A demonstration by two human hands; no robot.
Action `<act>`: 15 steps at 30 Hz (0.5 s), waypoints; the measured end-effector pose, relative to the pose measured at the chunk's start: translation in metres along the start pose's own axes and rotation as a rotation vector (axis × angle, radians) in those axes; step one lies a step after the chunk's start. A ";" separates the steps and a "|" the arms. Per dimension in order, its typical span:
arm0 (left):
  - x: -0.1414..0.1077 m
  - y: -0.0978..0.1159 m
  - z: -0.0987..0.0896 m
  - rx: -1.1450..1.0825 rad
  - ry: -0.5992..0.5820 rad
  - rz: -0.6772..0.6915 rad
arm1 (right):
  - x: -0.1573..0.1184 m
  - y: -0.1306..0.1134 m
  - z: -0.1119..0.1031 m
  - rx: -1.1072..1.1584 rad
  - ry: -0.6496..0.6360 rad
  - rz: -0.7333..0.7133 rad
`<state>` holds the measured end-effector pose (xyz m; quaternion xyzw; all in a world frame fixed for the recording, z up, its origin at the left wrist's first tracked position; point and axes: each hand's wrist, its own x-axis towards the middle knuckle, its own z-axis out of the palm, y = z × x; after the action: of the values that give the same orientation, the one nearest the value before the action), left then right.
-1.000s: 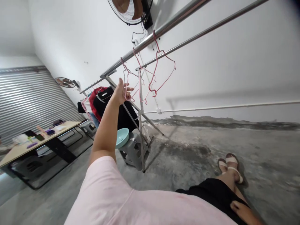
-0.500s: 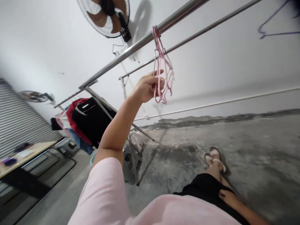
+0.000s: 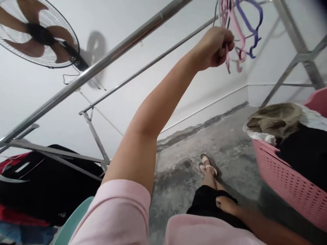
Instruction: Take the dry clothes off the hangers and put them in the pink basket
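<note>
My left hand (image 3: 217, 47) is raised at the upper right of the view, its fingers closed around a pink hanger (image 3: 228, 56) in a bunch near the metal rail. Beside that bunch are purple hangers (image 3: 256, 37). The hooks are cut off by the top edge. My right hand (image 3: 227, 205) is low, by my black shorts, partly blurred; its fingers look curled, and whether anything is in them is hidden.
The upper metal rail (image 3: 107, 56) slants across the view. A pink basket (image 3: 288, 180) heaped with clothes stands at the right. Dark garments (image 3: 51, 183) hang at the lower left, near a teal basin (image 3: 74, 217). A fan (image 3: 41, 34) is on the wall.
The view has swung right and the pink basket has come in. My left hand has moved along to the right with the pink hangers, now beside purple ones, and its fingers have closed.
</note>
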<state>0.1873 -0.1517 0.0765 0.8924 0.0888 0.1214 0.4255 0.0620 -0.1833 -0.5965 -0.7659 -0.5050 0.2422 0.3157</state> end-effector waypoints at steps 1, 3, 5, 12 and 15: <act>0.016 0.002 0.009 0.022 -0.022 0.016 | 0.001 0.005 0.002 0.025 -0.035 -0.002; 0.043 0.005 0.025 0.048 -0.072 0.072 | 0.002 0.013 0.004 0.067 -0.088 -0.004; 0.064 0.008 0.038 0.059 -0.129 0.107 | 0.005 0.019 0.006 0.088 -0.104 -0.001; 0.095 -0.031 0.071 0.323 0.244 0.428 | 0.009 0.034 0.009 0.069 -0.154 0.039; 0.068 -0.094 0.101 0.352 0.468 0.622 | 0.007 0.031 0.005 0.028 -0.190 0.053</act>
<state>0.2770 -0.1497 -0.0490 0.8841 -0.0712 0.4261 0.1780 0.0804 -0.1846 -0.6224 -0.7481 -0.5089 0.3288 0.2706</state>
